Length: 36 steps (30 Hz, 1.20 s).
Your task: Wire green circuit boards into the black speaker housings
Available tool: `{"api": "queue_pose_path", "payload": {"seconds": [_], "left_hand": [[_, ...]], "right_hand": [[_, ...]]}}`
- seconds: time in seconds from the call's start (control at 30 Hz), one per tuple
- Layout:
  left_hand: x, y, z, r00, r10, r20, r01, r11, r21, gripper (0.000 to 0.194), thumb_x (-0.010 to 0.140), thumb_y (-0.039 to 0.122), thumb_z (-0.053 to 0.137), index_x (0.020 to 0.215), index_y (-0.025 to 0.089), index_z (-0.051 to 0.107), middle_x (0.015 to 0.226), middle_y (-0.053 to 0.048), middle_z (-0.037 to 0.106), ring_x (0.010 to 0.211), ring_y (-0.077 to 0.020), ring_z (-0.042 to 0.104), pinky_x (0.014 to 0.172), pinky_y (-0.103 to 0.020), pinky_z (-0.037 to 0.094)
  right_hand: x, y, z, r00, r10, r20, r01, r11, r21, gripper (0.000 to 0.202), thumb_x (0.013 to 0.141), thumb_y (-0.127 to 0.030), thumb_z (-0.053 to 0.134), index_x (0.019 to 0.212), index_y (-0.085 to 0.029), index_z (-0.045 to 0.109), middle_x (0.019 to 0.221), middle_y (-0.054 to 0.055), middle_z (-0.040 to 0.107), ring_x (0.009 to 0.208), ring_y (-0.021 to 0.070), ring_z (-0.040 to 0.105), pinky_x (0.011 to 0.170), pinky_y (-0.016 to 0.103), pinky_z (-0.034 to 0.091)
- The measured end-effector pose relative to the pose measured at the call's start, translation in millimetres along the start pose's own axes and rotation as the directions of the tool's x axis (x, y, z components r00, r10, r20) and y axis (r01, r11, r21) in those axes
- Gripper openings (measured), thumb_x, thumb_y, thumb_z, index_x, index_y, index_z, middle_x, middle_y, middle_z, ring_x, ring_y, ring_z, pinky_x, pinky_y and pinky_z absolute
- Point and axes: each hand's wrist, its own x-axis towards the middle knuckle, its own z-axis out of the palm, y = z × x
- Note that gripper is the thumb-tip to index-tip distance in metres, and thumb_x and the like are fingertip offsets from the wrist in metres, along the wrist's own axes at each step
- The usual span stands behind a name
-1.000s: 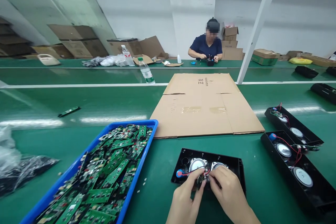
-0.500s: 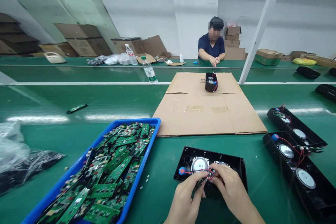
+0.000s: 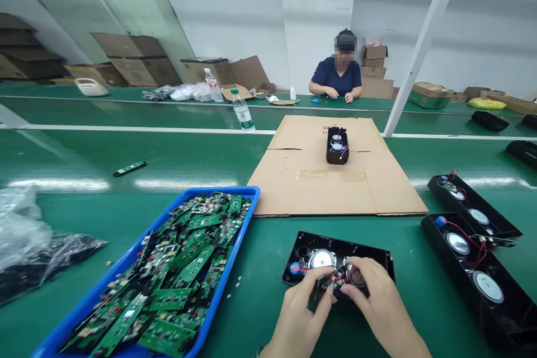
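A black speaker housing (image 3: 302,239) lies open side up on the green bench in front of me. Inside it are a round silver speaker (image 3: 322,258), a second one partly covered by my fingers, and a blue round part (image 3: 295,268) on a red wire. Over the housing, my left hand (image 3: 298,309) pinches a small circuit board (image 3: 323,283). My right hand (image 3: 376,297) is closed at the red wires (image 3: 337,275) beside the board. Its fingertips hide what exactly they grip, possibly a wire end.
A blue tray (image 3: 229,274) heaped with green circuit boards stands at left. Two more open housings (image 3: 520,305) lie at right. Another housing (image 3: 338,151) sits on a cardboard sheet (image 3: 272,190) ahead. Across the bench sits a co-worker (image 3: 335,75). A bottle (image 3: 243,112) stands left of the cardboard.
The board between my hands has turned so its face shows more, and my right fingers have shifted. The housing on the cardboard has come nearer. The co-worker's hands have drawn back and apart.
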Motion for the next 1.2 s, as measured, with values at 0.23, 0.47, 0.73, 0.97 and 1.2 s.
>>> {"api": "queue_pose_path", "payload": {"seconds": [0.23, 0.47, 0.73, 0.97, 1.2], "left_hand": [[0.3, -5.4, -7.5, 0.998, -0.058, 0.021, 0.057, 0.997, 0.052, 0.019, 0.087, 0.024, 0.054, 0.105, 0.027, 0.058, 0.082, 0.003, 0.074, 0.074, -0.0156, 0.070, 0.066, -0.020, 0.052], [10.4, -2.2, -6.6, 0.994, -0.083, -0.076, 0.087, 0.995, 0.052, 0.016, 0.082, 0.030, 0.058, 0.095, 0.021, 0.060, 0.070, 0.001, 0.070, 0.061, -0.0165, 0.066, 0.056, -0.023, 0.052], [13.8, 0.6, -7.0, 0.989, -0.079, -0.124, 0.082, 0.996, 0.021, 0.014, 0.082, 0.029, 0.059, 0.094, 0.021, 0.060, 0.074, 0.001, 0.071, 0.067, -0.0153, 0.068, 0.062, -0.021, 0.055], [4.1, -0.7, -4.9, 0.988, 0.125, -0.086, -0.112, 0.983, 0.143, 0.015, 0.088, 0.022, 0.055, 0.103, 0.024, 0.056, 0.085, 0.001, 0.072, 0.068, -0.0135, 0.069, 0.064, -0.019, 0.055], [-8.7, -11.4, -13.8, 0.960, 0.280, 0.024, -0.269, 0.889, 0.370, 0.019, 0.094, 0.021, 0.044, 0.111, 0.025, 0.051, 0.092, -0.001, 0.071, 0.077, -0.0148, 0.070, 0.075, -0.021, 0.055]], "right_hand": [[-13.2, -2.3, -14.2, 0.968, 0.046, 0.247, 0.045, 0.936, -0.350, 0.018, 0.081, -0.019, 0.060, 0.099, -0.019, 0.063, 0.074, 0.006, 0.065, 0.074, 0.0249, 0.061, 0.083, 0.054, 0.048], [-14.1, -6.9, -9.2, 0.942, 0.042, 0.334, -0.030, 0.999, -0.040, 0.020, 0.087, -0.013, 0.049, 0.097, -0.022, 0.064, 0.094, 0.005, 0.065, 0.094, 0.0213, 0.059, 0.091, 0.039, 0.046], [0.2, -14.5, 2.5, 0.969, 0.073, 0.236, -0.137, 0.954, 0.267, 0.019, 0.090, -0.017, 0.040, 0.082, -0.021, 0.057, 0.088, 0.003, 0.059, 0.079, 0.0157, 0.057, 0.069, 0.025, 0.046], [1.1, -8.6, 24.0, 0.943, 0.325, 0.075, -0.333, 0.923, 0.194, 0.022, 0.086, -0.019, 0.041, 0.106, -0.020, 0.050, 0.079, 0.003, 0.057, 0.066, 0.0162, 0.055, 0.062, 0.028, 0.047], [14.4, -20.6, 7.3, 0.934, 0.263, 0.241, -0.313, 0.928, 0.199, 0.027, 0.090, -0.018, 0.030, 0.091, -0.021, 0.057, 0.091, 0.006, 0.055, 0.088, 0.0206, 0.054, 0.078, 0.035, 0.044]]}}
